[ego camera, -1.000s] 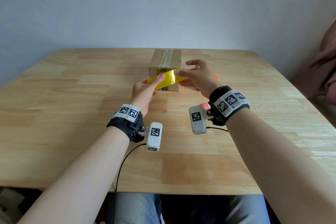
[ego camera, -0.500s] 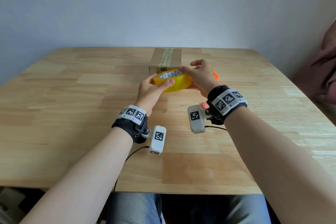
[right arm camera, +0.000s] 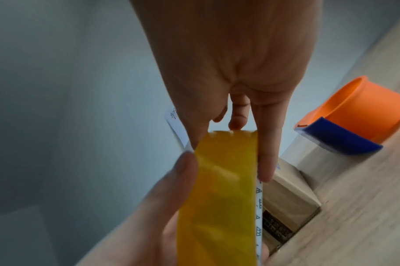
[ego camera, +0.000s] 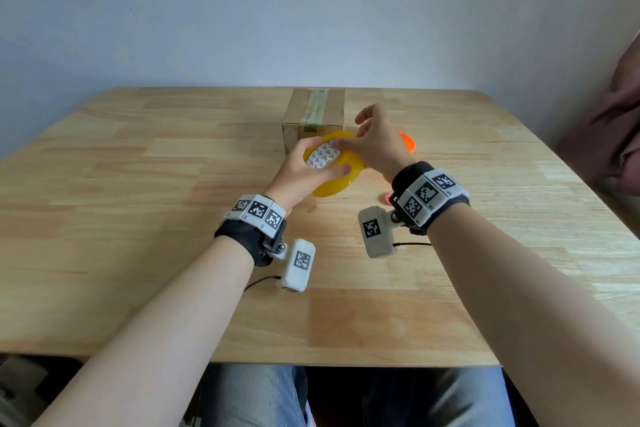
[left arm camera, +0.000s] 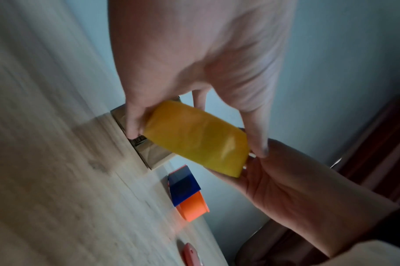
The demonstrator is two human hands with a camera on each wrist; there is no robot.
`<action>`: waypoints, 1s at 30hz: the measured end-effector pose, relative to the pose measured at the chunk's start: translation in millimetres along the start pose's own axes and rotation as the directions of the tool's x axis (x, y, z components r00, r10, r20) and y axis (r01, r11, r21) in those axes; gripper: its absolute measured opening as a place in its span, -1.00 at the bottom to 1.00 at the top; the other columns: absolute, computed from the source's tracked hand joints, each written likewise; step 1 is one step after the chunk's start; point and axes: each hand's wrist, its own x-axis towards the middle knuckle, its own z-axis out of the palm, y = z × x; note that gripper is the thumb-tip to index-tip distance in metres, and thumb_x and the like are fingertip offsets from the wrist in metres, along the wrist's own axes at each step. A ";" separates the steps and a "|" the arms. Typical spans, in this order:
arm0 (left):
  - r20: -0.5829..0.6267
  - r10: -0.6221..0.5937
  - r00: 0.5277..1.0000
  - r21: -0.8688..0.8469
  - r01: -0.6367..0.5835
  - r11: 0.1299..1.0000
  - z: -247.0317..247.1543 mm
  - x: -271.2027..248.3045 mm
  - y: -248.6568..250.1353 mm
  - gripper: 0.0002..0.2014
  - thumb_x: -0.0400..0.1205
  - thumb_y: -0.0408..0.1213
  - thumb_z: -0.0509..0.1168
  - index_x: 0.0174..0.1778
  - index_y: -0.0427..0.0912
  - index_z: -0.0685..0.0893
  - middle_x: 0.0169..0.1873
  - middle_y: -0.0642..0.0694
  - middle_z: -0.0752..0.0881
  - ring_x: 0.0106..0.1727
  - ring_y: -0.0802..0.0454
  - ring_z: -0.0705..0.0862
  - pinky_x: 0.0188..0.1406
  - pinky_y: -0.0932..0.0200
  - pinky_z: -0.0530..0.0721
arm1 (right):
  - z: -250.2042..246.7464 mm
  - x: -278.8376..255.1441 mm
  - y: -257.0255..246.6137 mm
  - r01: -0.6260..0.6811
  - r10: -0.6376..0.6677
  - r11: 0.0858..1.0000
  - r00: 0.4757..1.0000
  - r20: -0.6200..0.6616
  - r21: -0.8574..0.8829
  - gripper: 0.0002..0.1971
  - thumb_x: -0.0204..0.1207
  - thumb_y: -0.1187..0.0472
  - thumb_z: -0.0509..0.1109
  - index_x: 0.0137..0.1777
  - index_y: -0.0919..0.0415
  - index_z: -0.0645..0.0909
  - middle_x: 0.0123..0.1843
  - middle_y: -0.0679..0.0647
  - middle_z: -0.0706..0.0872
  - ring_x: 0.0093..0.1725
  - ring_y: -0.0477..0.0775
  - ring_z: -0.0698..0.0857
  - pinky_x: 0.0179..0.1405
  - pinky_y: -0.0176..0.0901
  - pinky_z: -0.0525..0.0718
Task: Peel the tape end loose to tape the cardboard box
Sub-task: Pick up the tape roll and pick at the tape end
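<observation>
The yellow tape roll (ego camera: 334, 163) has tipped since a moment ago: half a second back it was held nearly level in front of the cardboard box (ego camera: 315, 116), and now its white patterned core faces up toward the head camera, lower and nearer the person. A second back only the roll's yellow band showed, edge on. So the roll is being turned over in search of the end.

The left hand (ego camera: 304, 177) grips the roll, thumb across the near rim and fingers round the far side. The right hand (ego camera: 375, 146) pinches at the roll's upper right edge; in the right wrist view its fingertips (right arm camera: 266, 162) close on the band where a jagged, torn-looking tape end (right arm camera: 222, 134) shows at the top. I judge that end is found but not yet lifted clear, since no loose strip hangs free.

The box sits on the wooden surface (ego camera: 138, 218) just behind the roll at centre frame, an old strip already along its top. An orange and blue tape dispenser (left arm camera: 187, 194) rests right of the box.
</observation>
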 end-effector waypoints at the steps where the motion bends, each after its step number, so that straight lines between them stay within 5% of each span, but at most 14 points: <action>1: -0.005 0.002 1.000 0.009 -0.002 1.000 1.3 -0.4 1.5 -0.26 0.44 -0.02 0.69 0.54 0.09 0.56 0.42 0.05 0.61 0.43 0.03 0.60 0.32 0.06 0.62 | 0.9 -1.3 -1.5 0.041 -0.041 0.999 0.999 0.009 -0.026 -0.37 0.34 0.05 0.77 0.27 0.18 0.49 -0.06 -0.01 0.60 -0.17 -0.02 0.62 -0.30 -0.12 0.63; 5: 0.025 -0.033 0.999 0.037 0.032 0.999 4.0 -4.1 0.7 -0.57 0.44 -0.04 0.69 0.19 0.19 0.72 0.27 0.12 0.64 0.31 0.04 0.66 0.07 0.16 0.61 | -0.4 -2.0 -7.7 0.184 -0.179 0.972 0.983 0.041 -0.146 -0.47 0.37 0.13 0.74 0.19 0.13 0.50 -0.06 0.01 0.66 -0.20 -0.04 0.59 -0.22 -0.11 0.57; 8: 0.033 -0.037 0.999 0.050 0.035 0.998 5.8 -6.2 0.3 -0.71 0.46 -0.05 0.68 -0.04 0.27 0.73 0.22 0.10 0.66 0.10 0.24 0.66 -0.13 0.25 0.58 | 0.4 -2.2 -10.4 0.254 -0.247 0.941 0.967 0.062 -0.222 -0.56 0.40 0.19 0.69 0.13 0.07 0.49 -0.07 0.04 0.67 -0.28 -0.11 0.53 -0.36 -0.24 0.44; 13: 0.038 -0.072 0.997 0.067 0.070 0.995 5.7 -5.6 2.4 -0.74 0.48 -0.03 0.66 -0.02 0.20 0.73 0.27 0.07 0.61 0.18 0.09 0.62 -0.18 0.24 0.57 | 4.1 -1.5 -7.6 0.237 -0.235 0.940 0.971 0.040 -0.245 -0.61 0.44 0.24 0.65 0.05 0.09 0.46 -0.20 -0.02 0.60 -0.29 -0.05 0.51 -0.26 -0.10 0.53; 18: 0.039 -0.104 0.994 0.076 0.101 0.992 6.0 -6.2 1.9 -0.75 0.44 0.00 0.69 -0.09 0.21 0.76 0.29 0.01 0.68 0.07 0.23 0.66 -0.09 0.09 0.75 | 5.0 -1.7 -5.8 0.279 -0.276 0.924 0.960 0.051 -0.260 -0.53 0.45 0.20 0.67 0.22 0.13 0.48 -0.01 0.06 0.68 -0.28 -0.17 0.52 -0.38 -0.25 0.38; 26: 0.069 -0.142 0.987 0.074 0.137 0.988 6.9 -6.8 -2.3 -0.74 0.45 -0.03 0.68 -0.07 0.18 0.74 0.32 -0.03 0.68 0.10 0.18 0.67 -0.18 0.26 0.57 | 9.3 -1.0 -1.6 0.271 -0.276 0.915 0.961 0.027 -0.298 -0.57 0.39 0.24 0.68 0.02 0.07 0.43 -0.15 0.01 0.69 -0.27 -0.04 0.55 -0.26 -0.13 0.51; 30: 0.061 -0.161 0.985 0.070 0.156 0.985 6.6 -4.6 -5.4 -0.74 0.43 0.00 0.69 -0.08 0.19 0.76 0.37 -0.08 0.72 0.32 -0.04 0.68 0.17 0.06 0.68 | 13.1 -0.3 3.5 0.248 -0.250 0.923 0.968 0.030 -0.295 -0.62 0.44 0.23 0.65 0.01 0.08 0.45 -0.20 -0.04 0.62 -0.29 -0.05 0.54 -0.27 -0.13 0.52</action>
